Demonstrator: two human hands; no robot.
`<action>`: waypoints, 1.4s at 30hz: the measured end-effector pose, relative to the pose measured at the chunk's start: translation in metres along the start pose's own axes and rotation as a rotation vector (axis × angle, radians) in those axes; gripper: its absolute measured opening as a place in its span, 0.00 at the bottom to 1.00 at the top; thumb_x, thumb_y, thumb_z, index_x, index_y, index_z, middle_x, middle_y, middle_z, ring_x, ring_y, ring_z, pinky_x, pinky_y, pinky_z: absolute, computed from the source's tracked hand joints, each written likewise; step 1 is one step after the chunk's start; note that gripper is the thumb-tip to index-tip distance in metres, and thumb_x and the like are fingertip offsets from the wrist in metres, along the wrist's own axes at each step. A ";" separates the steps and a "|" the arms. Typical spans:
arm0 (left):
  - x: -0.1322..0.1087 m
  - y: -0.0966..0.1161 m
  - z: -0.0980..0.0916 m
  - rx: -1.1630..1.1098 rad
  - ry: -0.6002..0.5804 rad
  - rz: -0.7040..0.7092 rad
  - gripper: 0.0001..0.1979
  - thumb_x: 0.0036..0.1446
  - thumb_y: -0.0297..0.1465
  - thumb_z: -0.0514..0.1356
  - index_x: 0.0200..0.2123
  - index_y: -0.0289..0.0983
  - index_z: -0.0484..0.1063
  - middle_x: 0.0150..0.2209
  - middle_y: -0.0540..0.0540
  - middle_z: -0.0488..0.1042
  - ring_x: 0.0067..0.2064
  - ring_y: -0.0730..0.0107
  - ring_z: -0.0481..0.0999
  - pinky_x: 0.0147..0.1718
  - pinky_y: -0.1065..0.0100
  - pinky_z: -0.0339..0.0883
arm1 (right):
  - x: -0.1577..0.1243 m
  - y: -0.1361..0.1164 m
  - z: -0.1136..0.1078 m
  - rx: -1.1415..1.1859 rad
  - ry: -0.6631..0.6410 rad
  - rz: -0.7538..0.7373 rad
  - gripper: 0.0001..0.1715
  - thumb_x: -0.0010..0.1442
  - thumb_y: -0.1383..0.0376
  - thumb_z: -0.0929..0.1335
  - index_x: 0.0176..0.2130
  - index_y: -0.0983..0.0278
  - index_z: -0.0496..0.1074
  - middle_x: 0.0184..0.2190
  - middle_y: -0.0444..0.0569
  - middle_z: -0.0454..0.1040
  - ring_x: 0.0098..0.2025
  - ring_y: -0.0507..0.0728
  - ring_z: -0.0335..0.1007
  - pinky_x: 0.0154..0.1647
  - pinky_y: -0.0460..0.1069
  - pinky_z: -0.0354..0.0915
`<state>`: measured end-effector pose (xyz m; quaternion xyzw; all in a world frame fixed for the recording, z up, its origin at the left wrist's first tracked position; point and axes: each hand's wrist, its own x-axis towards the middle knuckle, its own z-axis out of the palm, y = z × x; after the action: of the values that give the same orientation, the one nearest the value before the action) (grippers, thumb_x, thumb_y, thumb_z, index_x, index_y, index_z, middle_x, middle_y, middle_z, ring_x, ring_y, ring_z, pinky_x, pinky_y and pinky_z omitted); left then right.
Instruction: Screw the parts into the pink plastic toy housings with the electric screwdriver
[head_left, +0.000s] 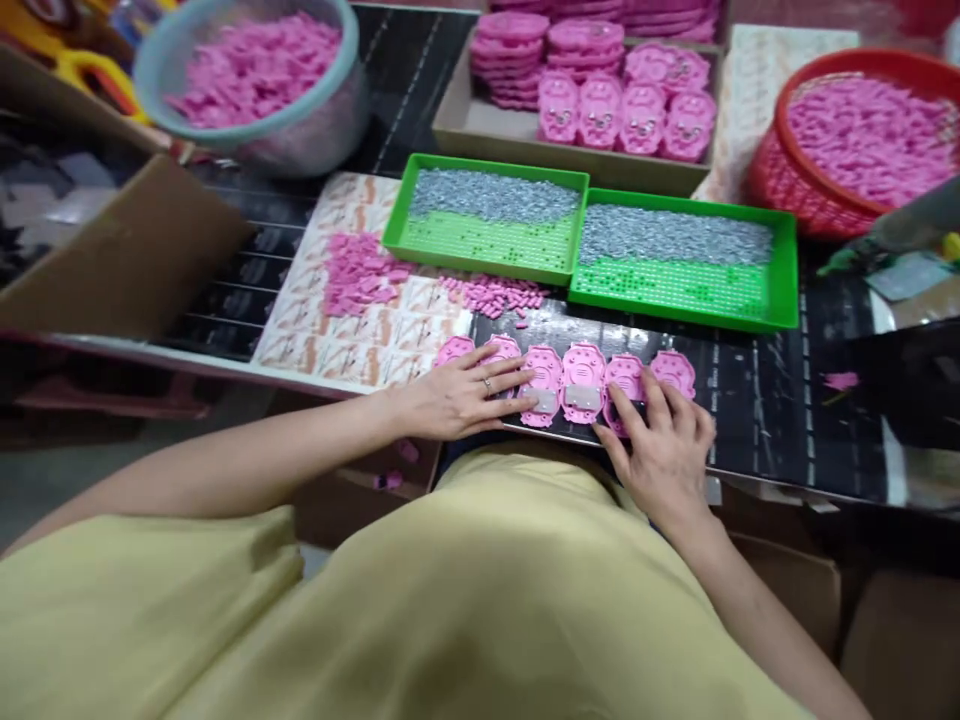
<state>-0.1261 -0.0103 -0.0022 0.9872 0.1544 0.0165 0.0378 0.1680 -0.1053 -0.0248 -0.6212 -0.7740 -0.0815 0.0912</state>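
A row of several pink plastic casings lies along the table's front edge. Some of them carry a grey rectangular plate at the lower end. My left hand, with a ring on one finger, lies flat across the casings at the left of the row, fingers stretched out. At the right end my right hand rests its spread fingertips on the casings. Both hands cover parts of the casings beneath them. Behind the row lie small pink pegs and a pile of small pink pieces.
Two green trays of small grey metal parts stand behind the row. Further back are a cardboard box of pink casings, a blue basin and a red basket of pink parts. An open carton stands left.
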 end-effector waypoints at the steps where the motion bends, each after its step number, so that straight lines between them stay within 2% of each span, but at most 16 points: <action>1: -0.008 -0.004 -0.001 0.003 0.004 -0.003 0.24 0.67 0.36 0.54 0.64 0.43 0.60 0.67 0.40 0.58 0.69 0.57 0.56 0.68 0.49 0.46 | 0.003 -0.006 0.000 0.003 0.000 -0.015 0.29 0.63 0.50 0.65 0.60 0.57 0.66 0.64 0.56 0.62 0.60 0.67 0.61 0.56 0.61 0.55; 6: -0.027 -0.023 0.001 -0.044 0.032 0.010 0.24 0.67 0.38 0.55 0.64 0.45 0.61 0.67 0.40 0.59 0.68 0.60 0.58 0.68 0.51 0.45 | 0.020 -0.014 -0.016 -0.019 0.013 -0.078 0.29 0.62 0.49 0.65 0.58 0.57 0.68 0.62 0.55 0.66 0.58 0.68 0.63 0.51 0.61 0.56; 10: -0.026 -0.024 -0.002 -0.090 0.076 0.032 0.26 0.65 0.39 0.57 0.64 0.44 0.61 0.67 0.38 0.58 0.67 0.60 0.60 0.68 0.51 0.47 | 0.064 -0.014 -0.032 0.137 0.159 -0.224 0.17 0.63 0.59 0.67 0.51 0.62 0.72 0.47 0.50 0.78 0.48 0.60 0.68 0.51 0.55 0.61; 12: -0.027 -0.020 -0.005 -0.090 0.112 0.025 0.27 0.65 0.41 0.57 0.64 0.42 0.61 0.67 0.37 0.58 0.67 0.58 0.60 0.67 0.52 0.49 | 0.096 -0.022 -0.029 0.211 0.084 -0.379 0.13 0.66 0.63 0.64 0.48 0.63 0.74 0.41 0.48 0.78 0.40 0.55 0.69 0.43 0.50 0.64; 16: -0.037 -0.011 -0.006 -0.053 0.156 -0.083 0.26 0.65 0.42 0.56 0.62 0.37 0.64 0.65 0.35 0.60 0.66 0.53 0.62 0.66 0.50 0.52 | 0.148 -0.045 -0.011 0.052 -0.174 -0.383 0.16 0.68 0.62 0.61 0.44 0.63 0.75 0.40 0.52 0.76 0.40 0.58 0.70 0.31 0.52 0.58; 19: -0.046 -0.005 0.001 -0.037 0.204 -0.136 0.23 0.66 0.39 0.55 0.60 0.36 0.67 0.63 0.35 0.64 0.64 0.54 0.66 0.63 0.51 0.57 | 0.161 -0.053 -0.006 -0.040 -0.321 -0.418 0.16 0.68 0.63 0.60 0.41 0.64 0.75 0.37 0.53 0.74 0.37 0.58 0.70 0.27 0.51 0.53; 22: -0.049 -0.004 0.009 -0.025 0.292 -0.125 0.19 0.67 0.35 0.54 0.58 0.35 0.69 0.61 0.37 0.68 0.62 0.57 0.68 0.61 0.53 0.62 | 0.164 -0.055 -0.014 -0.028 -0.329 -0.449 0.15 0.67 0.65 0.61 0.40 0.65 0.75 0.37 0.54 0.75 0.35 0.58 0.71 0.25 0.51 0.53; 24: -0.048 -0.005 0.012 -0.020 0.335 -0.109 0.18 0.67 0.33 0.54 0.57 0.35 0.70 0.59 0.37 0.70 0.61 0.57 0.70 0.59 0.55 0.64 | 0.169 -0.062 -0.020 0.144 -0.256 -0.442 0.13 0.65 0.65 0.63 0.41 0.66 0.76 0.37 0.53 0.77 0.34 0.57 0.73 0.27 0.50 0.58; 27: -0.046 -0.006 0.014 -0.015 0.351 -0.103 0.16 0.67 0.30 0.53 0.56 0.36 0.71 0.58 0.38 0.71 0.60 0.59 0.71 0.59 0.56 0.65 | 0.184 -0.084 -0.020 0.601 -0.216 -0.378 0.13 0.62 0.65 0.66 0.45 0.66 0.76 0.36 0.51 0.80 0.35 0.55 0.76 0.34 0.49 0.67; 29: -0.044 -0.006 0.014 -0.020 0.353 -0.108 0.16 0.66 0.29 0.54 0.55 0.36 0.72 0.56 0.39 0.73 0.59 0.58 0.72 0.58 0.57 0.66 | 0.196 -0.102 -0.014 0.848 -0.307 -0.282 0.12 0.59 0.65 0.69 0.43 0.65 0.78 0.35 0.49 0.81 0.35 0.54 0.76 0.37 0.49 0.69; 32: -0.044 -0.005 0.016 -0.038 0.375 -0.117 0.16 0.66 0.29 0.54 0.54 0.35 0.72 0.55 0.39 0.74 0.56 0.57 0.73 0.55 0.57 0.68 | 0.212 -0.122 0.000 1.024 -0.530 -0.096 0.09 0.56 0.62 0.72 0.35 0.66 0.80 0.25 0.46 0.78 0.26 0.51 0.72 0.31 0.48 0.67; 34: -0.044 -0.005 0.018 -0.046 0.403 -0.115 0.16 0.66 0.29 0.54 0.54 0.35 0.73 0.54 0.39 0.75 0.56 0.58 0.74 0.54 0.56 0.68 | 0.218 -0.129 0.006 1.048 -0.617 -0.023 0.15 0.53 0.57 0.74 0.32 0.68 0.79 0.19 0.45 0.74 0.21 0.50 0.66 0.25 0.47 0.62; 36: -0.044 -0.005 0.019 -0.051 0.421 -0.113 0.16 0.66 0.30 0.54 0.54 0.35 0.73 0.54 0.39 0.75 0.56 0.57 0.74 0.54 0.56 0.68 | 0.220 -0.134 0.009 1.014 -0.611 -0.004 0.19 0.50 0.54 0.75 0.30 0.69 0.79 0.19 0.45 0.73 0.21 0.49 0.63 0.25 0.47 0.58; 42: -0.043 -0.005 0.021 -0.070 0.419 -0.108 0.16 0.65 0.29 0.54 0.54 0.34 0.72 0.55 0.38 0.74 0.55 0.57 0.74 0.53 0.55 0.68 | 0.220 -0.150 0.004 0.713 -0.516 -0.049 0.12 0.53 0.60 0.75 0.27 0.68 0.77 0.19 0.43 0.70 0.22 0.47 0.57 0.30 0.47 0.55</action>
<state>-0.1679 -0.0198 -0.0242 0.9505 0.2109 0.2246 0.0402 -0.0247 0.0715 0.0225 -0.5325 -0.7657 0.3461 0.1016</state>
